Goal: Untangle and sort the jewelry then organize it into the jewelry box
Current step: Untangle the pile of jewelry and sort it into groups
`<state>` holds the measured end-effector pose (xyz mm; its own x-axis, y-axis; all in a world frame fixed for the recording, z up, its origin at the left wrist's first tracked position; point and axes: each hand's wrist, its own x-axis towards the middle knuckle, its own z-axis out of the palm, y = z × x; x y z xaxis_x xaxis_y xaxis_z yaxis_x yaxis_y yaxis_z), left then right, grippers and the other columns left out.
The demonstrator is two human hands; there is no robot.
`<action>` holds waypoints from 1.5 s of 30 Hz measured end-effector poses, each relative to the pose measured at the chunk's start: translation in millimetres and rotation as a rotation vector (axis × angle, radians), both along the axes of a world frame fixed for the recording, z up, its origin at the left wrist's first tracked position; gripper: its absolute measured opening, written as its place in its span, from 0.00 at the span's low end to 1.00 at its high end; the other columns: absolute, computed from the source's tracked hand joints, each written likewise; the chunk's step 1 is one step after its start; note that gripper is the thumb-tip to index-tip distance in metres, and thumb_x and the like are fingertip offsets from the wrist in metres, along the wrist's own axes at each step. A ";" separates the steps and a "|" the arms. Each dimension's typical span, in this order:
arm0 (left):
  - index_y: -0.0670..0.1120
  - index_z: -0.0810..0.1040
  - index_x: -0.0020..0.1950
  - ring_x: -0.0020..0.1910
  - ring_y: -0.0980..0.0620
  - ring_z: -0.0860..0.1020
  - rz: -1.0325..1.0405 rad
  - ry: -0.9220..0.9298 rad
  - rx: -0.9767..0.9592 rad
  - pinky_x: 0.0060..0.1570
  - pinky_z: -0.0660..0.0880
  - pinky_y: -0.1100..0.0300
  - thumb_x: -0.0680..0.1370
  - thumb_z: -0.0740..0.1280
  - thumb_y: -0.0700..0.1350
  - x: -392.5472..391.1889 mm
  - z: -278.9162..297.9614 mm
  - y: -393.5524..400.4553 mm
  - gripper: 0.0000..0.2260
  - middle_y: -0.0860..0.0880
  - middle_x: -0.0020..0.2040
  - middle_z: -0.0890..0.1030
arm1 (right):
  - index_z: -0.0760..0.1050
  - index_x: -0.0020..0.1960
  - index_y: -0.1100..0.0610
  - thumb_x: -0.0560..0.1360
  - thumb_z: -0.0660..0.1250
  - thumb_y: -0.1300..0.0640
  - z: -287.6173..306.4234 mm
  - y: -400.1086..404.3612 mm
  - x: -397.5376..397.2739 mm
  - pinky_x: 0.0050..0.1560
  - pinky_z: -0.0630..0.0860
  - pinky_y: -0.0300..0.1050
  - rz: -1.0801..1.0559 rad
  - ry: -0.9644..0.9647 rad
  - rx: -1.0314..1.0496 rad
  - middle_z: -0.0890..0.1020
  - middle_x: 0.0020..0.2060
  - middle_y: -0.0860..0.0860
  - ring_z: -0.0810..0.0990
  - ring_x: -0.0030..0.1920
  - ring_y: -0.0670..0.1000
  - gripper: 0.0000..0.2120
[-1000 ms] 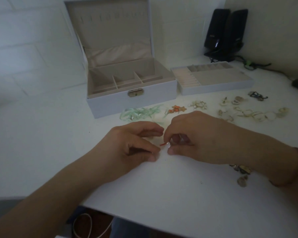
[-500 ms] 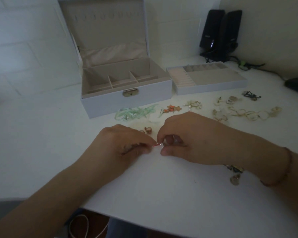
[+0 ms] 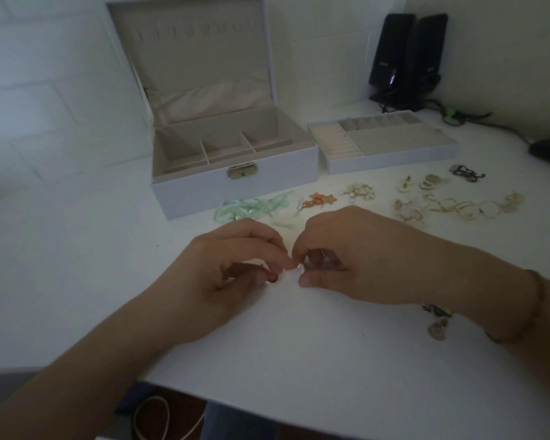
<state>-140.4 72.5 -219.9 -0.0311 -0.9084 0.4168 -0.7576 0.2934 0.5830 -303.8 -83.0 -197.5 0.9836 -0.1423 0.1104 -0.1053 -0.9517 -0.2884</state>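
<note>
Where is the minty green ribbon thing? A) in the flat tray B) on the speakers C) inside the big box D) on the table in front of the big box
D: the green ribbon piece lies on the white table, just in front of the open jewelry box, whose compartments show nothing in them.

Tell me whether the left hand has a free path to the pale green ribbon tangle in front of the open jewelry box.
Probably yes: the pale green ribbon tangle lies just beyond the left hand on bare table, nothing between. But that hand is busy pinching a small reddish piece.
</note>
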 end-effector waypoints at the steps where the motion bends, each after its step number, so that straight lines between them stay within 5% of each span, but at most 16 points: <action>1: 0.47 0.83 0.51 0.51 0.51 0.80 0.000 0.012 0.010 0.49 0.75 0.69 0.73 0.66 0.25 0.3 0.5 -0.4 0.18 0.48 0.53 0.79 | 0.77 0.49 0.46 0.73 0.67 0.44 -0.2 0.0 0.0 0.45 0.76 0.49 -0.002 -0.004 -0.001 0.76 0.39 0.43 0.74 0.40 0.43 0.09; 7: 0.43 0.83 0.52 0.45 0.50 0.82 0.004 0.143 0.038 0.48 0.78 0.63 0.72 0.67 0.25 0.4 -3.9 -3.1 0.17 0.51 0.49 0.79 | 0.77 0.48 0.47 0.73 0.67 0.43 0.9 1.2 0.8 0.44 0.76 0.49 -0.017 -0.008 -0.007 0.77 0.38 0.43 0.75 0.40 0.43 0.09; 12: 0.46 0.84 0.49 0.48 0.59 0.80 0.128 -0.176 -0.113 0.50 0.75 0.66 0.71 0.70 0.31 -2.3 -3.4 -2.8 0.13 0.52 0.50 0.80 | 0.77 0.48 0.46 0.72 0.68 0.42 1.2 2.8 -1.0 0.44 0.76 0.49 -0.033 -0.004 0.000 0.76 0.38 0.42 0.74 0.40 0.42 0.09; 15: 0.44 0.83 0.50 0.47 0.59 0.77 0.178 -0.204 -0.182 0.48 0.72 0.68 0.70 0.64 0.31 -7.7 -0.6 1.7 0.14 0.51 0.48 0.79 | 0.76 0.47 0.45 0.71 0.68 0.41 0.6 3.3 -0.6 0.43 0.76 0.48 -0.041 -0.012 0.007 0.76 0.38 0.42 0.74 0.39 0.41 0.09; 21: 0.54 0.80 0.54 0.44 0.62 0.74 0.064 -0.310 -0.010 0.47 0.71 0.68 0.73 0.72 0.58 -15.0 -0.5 3.7 0.13 0.56 0.44 0.78 | 0.76 0.47 0.44 0.71 0.66 0.41 2.2 3.6 0.4 0.42 0.76 0.48 -0.049 0.018 0.008 0.76 0.37 0.42 0.74 0.39 0.41 0.09; 27: 0.50 0.84 0.49 0.46 0.58 0.79 0.056 -0.333 -0.070 0.51 0.74 0.68 0.74 0.73 0.49 -17.0 -4.1 -3.0 0.06 0.56 0.46 0.82 | 0.75 0.47 0.43 0.70 0.65 0.41 2.2 5.5 1.1 0.42 0.77 0.50 -0.062 0.023 0.001 0.75 0.38 0.42 0.75 0.40 0.43 0.09; 31: 0.51 0.83 0.46 0.41 0.58 0.77 0.096 -0.307 -0.038 0.46 0.70 0.73 0.72 0.72 0.50 -19.6 -3.2 -4.3 0.06 0.55 0.42 0.81 | 0.75 0.48 0.43 0.71 0.66 0.41 2.8 3.2 -0.3 0.43 0.76 0.49 -0.085 0.035 -0.018 0.76 0.38 0.42 0.74 0.40 0.42 0.08; 39: 0.50 0.83 0.40 0.34 0.59 0.75 0.335 -0.313 -0.081 0.40 0.74 0.64 0.68 0.71 0.52 -15.7 -4.4 -1.6 0.07 0.57 0.35 0.80 | 0.76 0.47 0.44 0.71 0.67 0.39 5.4 1.0 -4.9 0.42 0.74 0.41 -0.176 0.007 0.002 0.78 0.38 0.41 0.74 0.38 0.39 0.10; 45: 0.53 0.82 0.40 0.35 0.58 0.76 0.288 -0.216 -0.051 0.38 0.73 0.66 0.68 0.71 0.58 -10.3 -4.4 -3.5 0.10 0.58 0.35 0.80 | 0.77 0.46 0.45 0.66 0.71 0.38 3.6 9.1 1.3 0.40 0.74 0.40 -0.174 0.016 0.079 0.78 0.37 0.41 0.76 0.38 0.39 0.14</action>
